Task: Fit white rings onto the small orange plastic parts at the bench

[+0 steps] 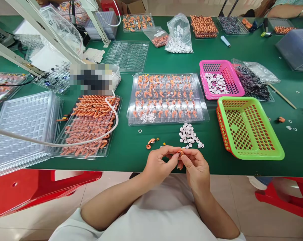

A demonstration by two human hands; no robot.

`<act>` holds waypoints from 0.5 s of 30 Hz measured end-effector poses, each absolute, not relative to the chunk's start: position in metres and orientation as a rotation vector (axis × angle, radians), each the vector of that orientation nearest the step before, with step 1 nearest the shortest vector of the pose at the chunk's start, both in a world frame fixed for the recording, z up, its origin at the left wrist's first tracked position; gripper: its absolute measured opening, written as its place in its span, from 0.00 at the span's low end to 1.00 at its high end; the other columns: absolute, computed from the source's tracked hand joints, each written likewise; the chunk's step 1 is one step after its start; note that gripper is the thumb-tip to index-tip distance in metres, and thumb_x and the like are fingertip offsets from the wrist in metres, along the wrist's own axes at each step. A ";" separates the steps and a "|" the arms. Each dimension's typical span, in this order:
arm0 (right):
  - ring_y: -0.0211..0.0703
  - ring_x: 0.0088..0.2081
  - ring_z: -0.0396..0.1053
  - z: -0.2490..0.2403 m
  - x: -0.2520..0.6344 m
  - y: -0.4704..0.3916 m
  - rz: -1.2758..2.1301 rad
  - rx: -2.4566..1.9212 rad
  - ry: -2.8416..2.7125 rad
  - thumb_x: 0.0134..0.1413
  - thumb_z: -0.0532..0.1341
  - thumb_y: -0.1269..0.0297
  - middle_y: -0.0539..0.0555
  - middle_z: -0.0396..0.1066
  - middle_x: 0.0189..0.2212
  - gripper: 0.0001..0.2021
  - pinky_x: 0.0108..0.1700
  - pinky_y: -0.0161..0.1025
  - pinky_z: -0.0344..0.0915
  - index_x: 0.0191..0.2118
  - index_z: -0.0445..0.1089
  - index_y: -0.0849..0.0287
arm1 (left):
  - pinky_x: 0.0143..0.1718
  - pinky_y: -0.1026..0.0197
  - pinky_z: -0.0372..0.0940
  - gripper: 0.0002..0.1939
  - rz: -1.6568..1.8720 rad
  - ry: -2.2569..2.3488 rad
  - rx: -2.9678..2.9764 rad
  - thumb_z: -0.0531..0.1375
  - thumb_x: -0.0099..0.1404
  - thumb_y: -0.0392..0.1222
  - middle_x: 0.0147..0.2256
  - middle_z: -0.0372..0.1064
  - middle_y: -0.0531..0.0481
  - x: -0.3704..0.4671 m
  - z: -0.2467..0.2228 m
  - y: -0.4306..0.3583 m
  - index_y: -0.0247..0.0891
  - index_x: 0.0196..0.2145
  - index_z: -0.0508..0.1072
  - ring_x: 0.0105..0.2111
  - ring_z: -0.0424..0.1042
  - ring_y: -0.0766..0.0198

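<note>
My left hand point(158, 164) and my right hand point(198, 167) meet at the table's near edge. Between their fingertips they pinch a small orange plastic part point(181, 153), mostly covered by the fingers. Just beyond lies a loose pile of small white round caps point(188, 133). Left of the hands, an orange curved piece point(151, 141) and an orange ring point(148, 146) rest on the green table. Farther back, a clear compartment tray point(168, 115) holds rows of orange curved pieces, with white rings point(147, 117) heaped at its front left.
A green basket point(277, 154) and a pink basket point(203, 80) with white pieces stand at right. At left are a tray of orange parts point(88, 134), stacked clear trays point(23, 117) and a white cable point(73, 145). Bagged white parts point(179, 43) sit at the back.
</note>
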State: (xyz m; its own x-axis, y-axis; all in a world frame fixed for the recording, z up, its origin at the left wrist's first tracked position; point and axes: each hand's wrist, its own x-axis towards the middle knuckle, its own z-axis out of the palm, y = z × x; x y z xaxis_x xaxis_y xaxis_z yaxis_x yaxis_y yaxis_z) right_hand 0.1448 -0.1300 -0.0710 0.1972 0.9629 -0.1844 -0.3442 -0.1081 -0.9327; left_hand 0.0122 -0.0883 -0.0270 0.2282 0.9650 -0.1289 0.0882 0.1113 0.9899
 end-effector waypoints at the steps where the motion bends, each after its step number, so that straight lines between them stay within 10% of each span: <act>1: 0.37 0.25 0.71 -0.070 0.145 -0.130 1.279 -1.168 -0.730 0.57 0.66 0.61 0.51 0.75 0.32 0.07 0.29 0.37 0.72 0.40 0.72 0.55 | 0.36 0.62 0.73 0.07 0.908 1.146 1.274 0.60 0.63 0.35 0.28 0.78 0.49 0.012 -0.027 -0.088 0.36 0.37 0.78 0.28 0.77 0.64; 15: 0.41 0.35 0.76 -0.064 0.140 -0.137 1.010 -1.291 -0.953 0.58 0.65 0.65 0.52 0.75 0.38 0.06 0.35 0.38 0.78 0.42 0.74 0.52 | 0.39 0.62 0.74 0.09 0.974 1.175 1.386 0.59 0.64 0.34 0.38 0.80 0.46 0.012 -0.033 -0.093 0.36 0.40 0.80 0.36 0.79 0.60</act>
State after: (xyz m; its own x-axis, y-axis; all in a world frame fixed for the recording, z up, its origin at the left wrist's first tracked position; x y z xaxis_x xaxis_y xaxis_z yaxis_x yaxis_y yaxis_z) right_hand 0.1398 -0.1366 -0.0637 0.2921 0.9564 -0.0024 -0.0536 0.0139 -0.9985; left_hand 0.0118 -0.0931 -0.0330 0.1938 0.9804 -0.0358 0.1470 0.0070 0.9891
